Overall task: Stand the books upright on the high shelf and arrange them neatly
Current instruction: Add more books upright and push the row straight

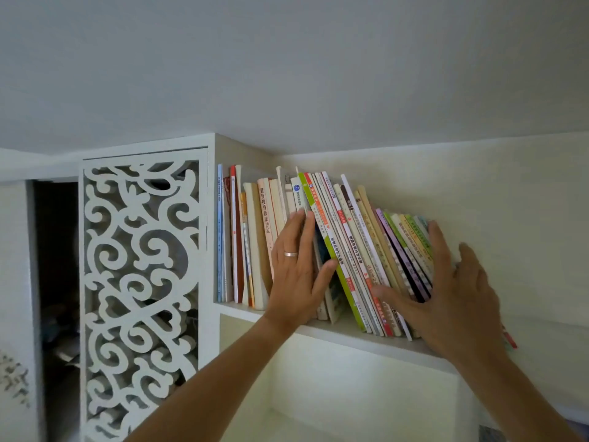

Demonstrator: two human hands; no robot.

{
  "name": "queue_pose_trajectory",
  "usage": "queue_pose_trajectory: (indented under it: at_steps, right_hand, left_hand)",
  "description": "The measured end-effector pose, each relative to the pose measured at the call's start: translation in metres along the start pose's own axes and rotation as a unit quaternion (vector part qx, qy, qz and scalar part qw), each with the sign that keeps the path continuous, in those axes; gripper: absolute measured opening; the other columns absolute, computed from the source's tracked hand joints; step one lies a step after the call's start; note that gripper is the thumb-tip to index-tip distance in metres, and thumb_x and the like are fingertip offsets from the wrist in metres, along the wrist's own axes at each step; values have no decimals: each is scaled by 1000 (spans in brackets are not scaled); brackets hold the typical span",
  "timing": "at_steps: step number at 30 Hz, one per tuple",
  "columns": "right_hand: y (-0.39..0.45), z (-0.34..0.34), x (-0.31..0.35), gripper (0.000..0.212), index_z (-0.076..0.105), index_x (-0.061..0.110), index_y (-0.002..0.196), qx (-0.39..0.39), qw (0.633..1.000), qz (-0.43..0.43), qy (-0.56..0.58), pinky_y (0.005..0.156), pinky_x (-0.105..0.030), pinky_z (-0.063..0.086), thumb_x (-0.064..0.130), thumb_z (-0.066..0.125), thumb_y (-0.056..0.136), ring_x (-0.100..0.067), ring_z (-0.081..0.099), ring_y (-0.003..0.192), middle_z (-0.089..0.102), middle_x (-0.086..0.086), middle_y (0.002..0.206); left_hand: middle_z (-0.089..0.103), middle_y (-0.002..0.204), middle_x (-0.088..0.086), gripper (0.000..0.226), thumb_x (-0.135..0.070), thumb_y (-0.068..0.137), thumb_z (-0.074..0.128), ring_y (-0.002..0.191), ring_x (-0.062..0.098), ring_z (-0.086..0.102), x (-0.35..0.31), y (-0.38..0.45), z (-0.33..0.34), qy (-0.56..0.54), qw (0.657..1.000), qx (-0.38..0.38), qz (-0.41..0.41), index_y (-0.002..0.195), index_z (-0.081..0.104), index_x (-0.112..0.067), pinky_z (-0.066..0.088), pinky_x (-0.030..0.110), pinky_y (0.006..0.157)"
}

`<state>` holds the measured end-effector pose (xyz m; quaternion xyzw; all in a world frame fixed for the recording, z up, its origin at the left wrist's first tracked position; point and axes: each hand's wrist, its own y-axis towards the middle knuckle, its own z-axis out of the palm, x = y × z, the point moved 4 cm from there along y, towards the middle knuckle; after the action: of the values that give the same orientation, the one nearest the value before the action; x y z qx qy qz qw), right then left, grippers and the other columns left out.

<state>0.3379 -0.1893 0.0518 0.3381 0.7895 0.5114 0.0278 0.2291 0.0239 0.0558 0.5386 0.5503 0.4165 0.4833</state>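
Note:
A row of several books stands on the high white shelf (338, 330) just under the ceiling. The books at the left (251, 237) are nearly upright. The books in the middle (342, 237) and at the right (408, 244) lean over to the left. My left hand (294, 272), a ring on one finger, lies flat with straight fingers against the spines in the middle, its thumb at a green-spined book (318, 218). My right hand (452, 298) is spread over the right end of the leaning row, thumb on the lower spines, fingertips at the end book's top.
A white cabinet with a carved lattice door (141, 282) adjoins the shelf on the left, a dark opening (55, 266) beside it. The ceiling sits close above the books. Bare shelf and wall (510, 218) extend to the right of the books.

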Motion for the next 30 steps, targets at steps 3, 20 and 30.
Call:
queue_pose_trajectory:
  at_steps: [3,20,30]
  right_hand:
    - [1,2,7,133,-6,36,162,-18,999,15,-41,90,-59,50,98,47,57,-47,53,115,47,-29,131]
    - [3,38,66,138,-5,27,164,-91,994,57,26,99,-56,43,100,50,60,-39,45,126,39,-20,144]
    - [7,49,75,128,15,24,165,-123,990,-55,-48,120,-71,12,101,40,67,-43,5,157,3,-19,171]
  left_hand:
    - [7,173,1,75,-61,104,27,160,23,6,3,0,2,11,1000,7,9,165,13,-18,16,56,127]
    - [19,167,9,66,-53,105,27,155,22,20,27,23,-13,30,999,-11,25,164,21,-24,1,33,123]
    - [17,165,1,59,-34,104,41,153,25,23,26,11,-2,-93,994,-65,-4,160,33,-15,29,57,120]
